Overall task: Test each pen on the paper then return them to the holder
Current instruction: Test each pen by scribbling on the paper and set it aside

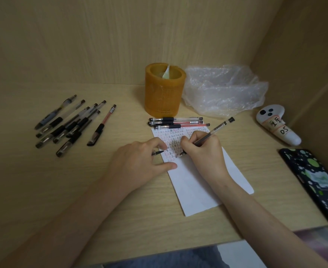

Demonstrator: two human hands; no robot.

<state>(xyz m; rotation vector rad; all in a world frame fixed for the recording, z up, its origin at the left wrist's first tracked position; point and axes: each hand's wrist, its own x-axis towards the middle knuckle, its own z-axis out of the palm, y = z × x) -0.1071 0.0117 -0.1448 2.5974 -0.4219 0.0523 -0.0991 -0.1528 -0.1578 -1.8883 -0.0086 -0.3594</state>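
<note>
Head view: your right hand (200, 149) pinches a clear-barrelled pen (214, 131) in a writing grip, tip down on the paper (196, 182) near the counter's (120, 200) middle, barrel slanting up toward the far right corner. Your left hand (138, 163) lies flat, thumb pinning the paper's left edge, fingers curled round the pen's cap (158, 152), likely kept ready for recapping. Three pens (178, 122) sit just before the holder (164, 89), probably tested; a pile (70, 124) waits toward the left edge.

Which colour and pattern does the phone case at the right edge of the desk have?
The rectangular phone case is black with green and white spots, seen in the head view.
</note>
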